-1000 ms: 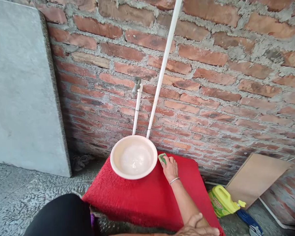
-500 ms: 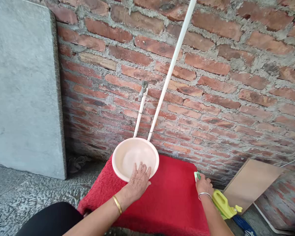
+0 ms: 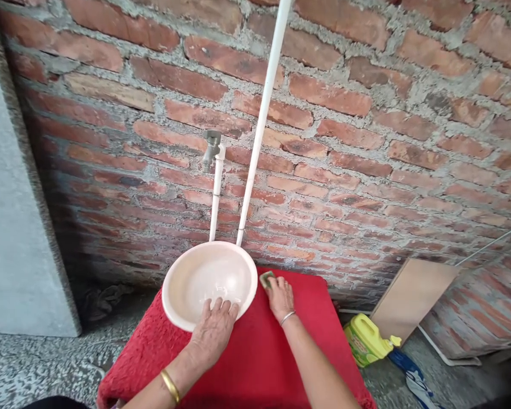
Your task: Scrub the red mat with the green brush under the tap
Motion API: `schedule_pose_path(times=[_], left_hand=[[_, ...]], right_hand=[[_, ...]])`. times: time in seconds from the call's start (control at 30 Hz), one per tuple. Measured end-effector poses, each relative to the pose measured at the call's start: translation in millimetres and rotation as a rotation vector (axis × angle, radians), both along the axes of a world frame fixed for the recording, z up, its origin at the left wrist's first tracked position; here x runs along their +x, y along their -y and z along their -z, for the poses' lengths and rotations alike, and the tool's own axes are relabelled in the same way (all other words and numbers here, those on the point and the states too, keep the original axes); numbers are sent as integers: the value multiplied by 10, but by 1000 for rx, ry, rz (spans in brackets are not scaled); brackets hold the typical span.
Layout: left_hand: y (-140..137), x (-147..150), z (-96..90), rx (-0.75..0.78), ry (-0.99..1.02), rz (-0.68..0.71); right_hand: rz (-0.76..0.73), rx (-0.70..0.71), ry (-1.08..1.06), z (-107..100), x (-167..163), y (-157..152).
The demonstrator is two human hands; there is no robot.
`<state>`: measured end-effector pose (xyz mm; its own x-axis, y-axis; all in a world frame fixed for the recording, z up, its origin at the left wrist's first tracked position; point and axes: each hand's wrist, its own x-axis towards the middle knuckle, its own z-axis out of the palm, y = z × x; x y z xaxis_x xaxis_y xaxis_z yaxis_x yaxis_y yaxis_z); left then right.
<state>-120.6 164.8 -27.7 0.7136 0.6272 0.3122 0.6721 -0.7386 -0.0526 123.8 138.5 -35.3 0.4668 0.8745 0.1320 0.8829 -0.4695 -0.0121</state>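
Observation:
A pale pink plastic basin stands on a red fleecy cloth, with some water showing inside it. My left hand is closed over the basin's near rim, its fingertips reaching inside; its thumb is hidden. Just right of the basin, my right hand grips a small green sponge near the cloth's back edge. The fingers partly cover the sponge.
Behind the cloth rises a brick wall with a metal tap and a long white pipe. A yellow detergent jug and a tan board stand at right; a grey slab leans at left.
My right hand has moved left with the sponge, from the cloth's right edge to beside the basin. My left hand stays at the basin's near rim. The view has shifted right.

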Motion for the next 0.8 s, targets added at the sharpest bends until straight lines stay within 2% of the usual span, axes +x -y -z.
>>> schedule_pose_path(times=[0.17,0.27,0.37,0.5,0.6,0.7,0.8], left_hand=[[30,38,18,13,18,-11],[31,41,55,26,37,-4],[20,31,121,54,47,4],[1,18,207,102,60,10],[-11,11,250,142,79,10],[-16,-3,282,175,95,11],[-12,-15,298,211,107,37]], right_hand=[[353,-45,56,-339,1033,704],[497,-36,88,-499,1274,860],[393,-6,84,-455,1047,572],[61,15,24,-173,268,-114],[-94,16,-8,1,-195,-431],[-99,7,-15,56,-197,-460],[13,-12,4,-6,246,-231]])
